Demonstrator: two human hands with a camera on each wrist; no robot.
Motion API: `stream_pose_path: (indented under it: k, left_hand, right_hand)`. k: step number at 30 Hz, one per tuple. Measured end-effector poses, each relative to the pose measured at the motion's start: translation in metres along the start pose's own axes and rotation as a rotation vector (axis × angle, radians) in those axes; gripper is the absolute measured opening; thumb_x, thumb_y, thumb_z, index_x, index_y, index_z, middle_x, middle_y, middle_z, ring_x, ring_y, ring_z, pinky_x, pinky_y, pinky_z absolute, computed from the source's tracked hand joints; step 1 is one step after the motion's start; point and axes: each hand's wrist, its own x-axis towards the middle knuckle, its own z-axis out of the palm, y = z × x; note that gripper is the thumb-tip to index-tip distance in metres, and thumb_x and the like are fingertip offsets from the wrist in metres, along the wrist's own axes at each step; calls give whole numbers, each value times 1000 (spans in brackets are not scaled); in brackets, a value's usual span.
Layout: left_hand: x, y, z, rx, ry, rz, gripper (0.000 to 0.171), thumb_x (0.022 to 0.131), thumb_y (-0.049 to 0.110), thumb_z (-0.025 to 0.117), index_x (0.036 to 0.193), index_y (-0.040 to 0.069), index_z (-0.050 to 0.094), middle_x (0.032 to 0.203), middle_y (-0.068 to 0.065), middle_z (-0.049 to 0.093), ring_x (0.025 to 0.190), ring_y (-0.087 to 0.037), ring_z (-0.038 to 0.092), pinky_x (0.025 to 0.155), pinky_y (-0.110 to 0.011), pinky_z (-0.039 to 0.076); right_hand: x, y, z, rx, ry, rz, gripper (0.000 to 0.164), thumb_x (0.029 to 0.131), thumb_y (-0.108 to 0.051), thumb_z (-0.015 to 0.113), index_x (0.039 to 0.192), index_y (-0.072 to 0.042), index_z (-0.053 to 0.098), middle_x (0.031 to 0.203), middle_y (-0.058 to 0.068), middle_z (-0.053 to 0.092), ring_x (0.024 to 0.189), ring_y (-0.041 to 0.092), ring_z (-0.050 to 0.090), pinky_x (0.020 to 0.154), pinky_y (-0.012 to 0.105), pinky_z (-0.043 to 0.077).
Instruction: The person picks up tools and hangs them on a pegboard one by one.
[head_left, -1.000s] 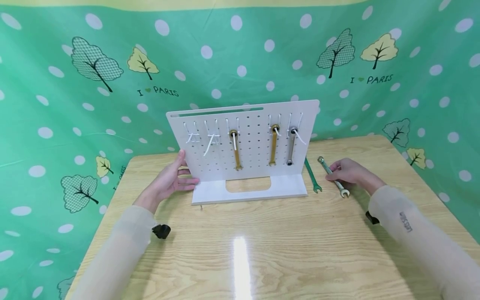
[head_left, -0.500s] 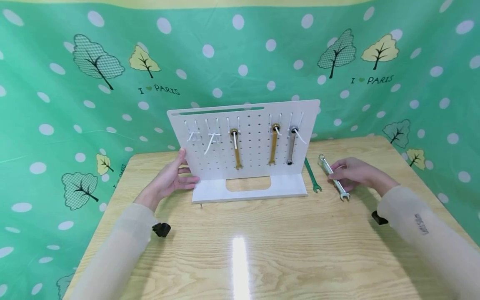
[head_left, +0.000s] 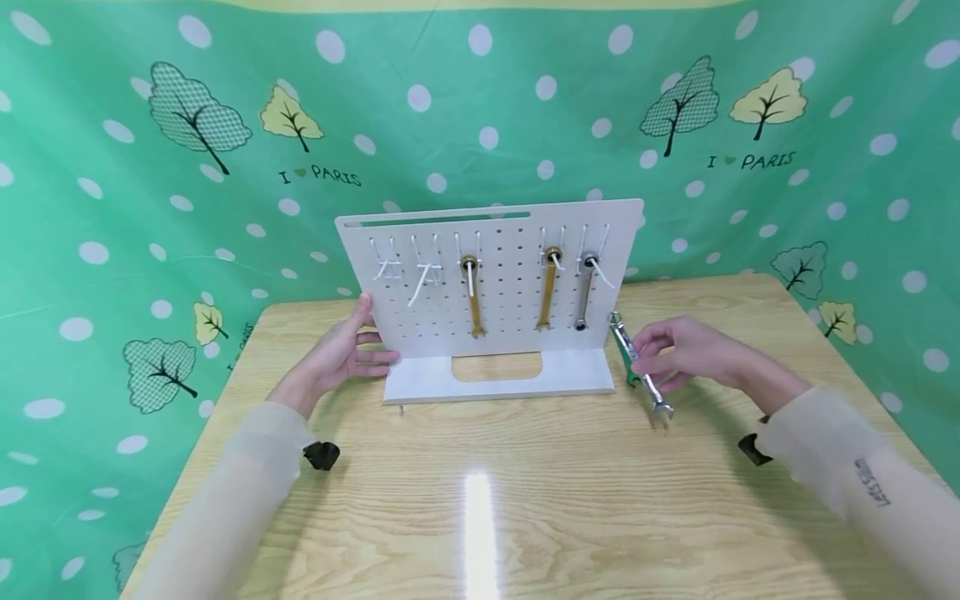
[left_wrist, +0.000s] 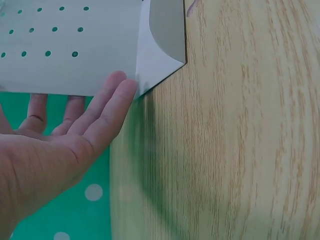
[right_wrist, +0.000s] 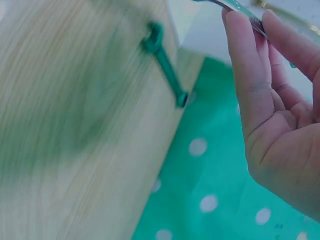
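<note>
A white pegboard stand (head_left: 510, 317) stands upright on the table. My left hand (head_left: 330, 358) rests at its left edge; in the left wrist view the fairly straight fingers (left_wrist: 107, 110) lie partly in front of the board and partly behind it. My right hand (head_left: 686, 354) pinches a silver combination wrench (head_left: 649, 385) between thumb and fingers, right of the board; its open end points toward the front. A green wrench (head_left: 627, 367) lies on the table, partly covered by the silver one in the head view and plain in the right wrist view.
Two gold wrenches (head_left: 476, 304) and a silver wrench (head_left: 584, 296) hang from white hooks on the board. Two hooks (head_left: 425, 279) at the left bear nothing. A small pin-like piece (head_left: 401, 410) is by the base's front left corner. Green curtain stands behind the table (head_left: 375, 500).
My right hand has lifted the silver wrench and carried it left toward the board, over the green wrench. My left hand has stayed at the board's edge.
</note>
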Motion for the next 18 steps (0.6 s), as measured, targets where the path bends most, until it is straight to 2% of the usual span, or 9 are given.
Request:
stream_pose_path:
  k: [3,8,12,18]
  left_hand:
    - [1,0,0,-2,0,-1,98,92,79,37,155,5,26,147,-33,34,126,-51,53,99,-60,49]
    - [2,0,0,-6,-1,-1,98,92,79,37,155,4,26,147,-33,34,127,-52,52,100,-60,49]
    - [2,0,-1,-4,-8,-1,99,92,79,37,155,4,25,147,-33,34,127,-53,51,100,-60,48]
    - [2,0,-1,0,-6,-6,100,92,79,36,155,3,24,148,-32,34,127,-52,52,101,-60,48]
  right_hand:
    - [4,-10,16,1,-18,-37,43,90,-16,80,119,8,59,102,14,63,81,23,66,75,46,63]
    - [19,-27,53,5,-52,-96,37,90,-13,79,118,5,63,103,14,64,80,23,66,75,45,63]
    - [35,-42,84,34,-102,-136,31,90,-12,79,115,3,66,103,14,64,82,24,68,73,46,63]
    - [55,-68,120,88,-152,-180,31,87,-14,83,114,-5,70,102,13,65,81,25,68,71,45,63]
